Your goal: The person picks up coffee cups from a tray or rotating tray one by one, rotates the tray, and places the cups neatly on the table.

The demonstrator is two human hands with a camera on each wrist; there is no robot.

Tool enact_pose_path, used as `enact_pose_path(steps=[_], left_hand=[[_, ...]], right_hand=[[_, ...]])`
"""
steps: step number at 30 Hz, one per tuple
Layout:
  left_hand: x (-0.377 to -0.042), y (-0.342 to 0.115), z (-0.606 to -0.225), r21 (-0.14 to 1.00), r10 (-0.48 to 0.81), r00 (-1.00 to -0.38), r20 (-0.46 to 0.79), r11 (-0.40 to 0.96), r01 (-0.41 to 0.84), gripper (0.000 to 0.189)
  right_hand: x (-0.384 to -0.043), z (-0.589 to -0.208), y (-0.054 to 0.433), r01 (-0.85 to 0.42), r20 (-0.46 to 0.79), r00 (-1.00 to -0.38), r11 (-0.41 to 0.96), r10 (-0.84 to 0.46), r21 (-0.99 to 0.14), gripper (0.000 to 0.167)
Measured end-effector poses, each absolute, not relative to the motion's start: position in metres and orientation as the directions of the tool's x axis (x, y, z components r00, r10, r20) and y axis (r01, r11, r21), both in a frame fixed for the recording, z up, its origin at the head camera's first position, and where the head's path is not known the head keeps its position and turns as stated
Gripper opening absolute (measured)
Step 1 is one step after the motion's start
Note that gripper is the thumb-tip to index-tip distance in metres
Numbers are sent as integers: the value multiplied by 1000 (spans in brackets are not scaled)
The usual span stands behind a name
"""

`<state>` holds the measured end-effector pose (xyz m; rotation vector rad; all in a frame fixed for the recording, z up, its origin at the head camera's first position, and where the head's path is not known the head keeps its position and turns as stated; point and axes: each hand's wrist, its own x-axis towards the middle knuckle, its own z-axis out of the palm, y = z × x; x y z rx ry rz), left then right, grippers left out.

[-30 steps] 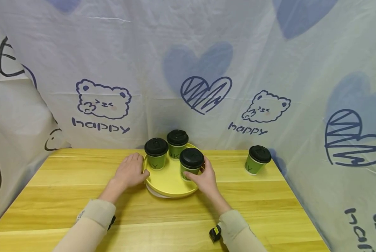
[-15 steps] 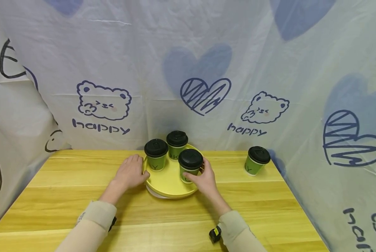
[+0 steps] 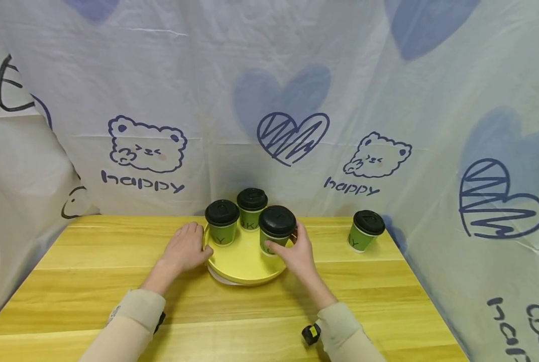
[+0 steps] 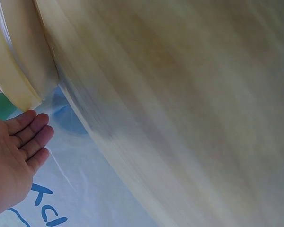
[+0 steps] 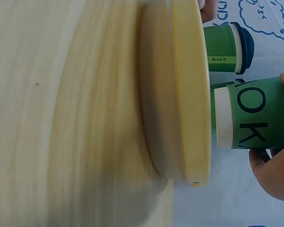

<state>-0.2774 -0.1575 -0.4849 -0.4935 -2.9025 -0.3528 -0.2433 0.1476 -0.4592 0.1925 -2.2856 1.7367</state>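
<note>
My right hand (image 3: 298, 254) grips a green paper cup (image 3: 274, 241) with a black lid, thumb in front and fingers behind. In the right wrist view, the base of this cup (image 5: 248, 116) hangs apart from the rim of the round yellow tray (image 5: 191, 94). Two more lidded green cups stand upright on the tray, one at the left (image 3: 224, 232) and one at the back (image 3: 251, 217). At the tray's left edge, my left hand (image 3: 185, 247) touches the rim; its fingers (image 4: 35, 137) look fairly straight and its thumb lies at the rim.
Another green cup (image 3: 363, 236) with a black lid stands alone on the wooden table (image 3: 368, 296), to the right. Under the tray a pale round base (image 3: 221, 276) shows. A printed white cloth (image 3: 215, 100) hangs behind the table, with more cloth at both sides.
The gripped cup has risen off the tray and shifted slightly back and right with my right hand. My left hand stays at the tray's edge.
</note>
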Motion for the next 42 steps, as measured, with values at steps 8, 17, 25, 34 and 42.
enact_pose_path(steps=[8,17,25,34,42], left_hand=[[-277,-158,-485,204,302,-928,220,916,346,51],[-278,-159,-485,202,302,-929,213,917,344,53],[-276,-157,-486,201,297,-930,217,919,340,52],[-277,-157,-485,216,288,-934,211,918,332,53],[-277,-157,-488,221,290,-934,208,917,333,53]], right_hand=[[-243,-450,154,-279,312,-946,269,89,-922,85],[-246,-448,170,-273,311,-941,246,130,-930,80],[-249,-447,187,-237,280,-944,230,176,-944,84],[-258,-451,200,-225,275,-934,223,227,-948,85],[-263,-461,212,-177,241,-933,242,268,-954,84]])
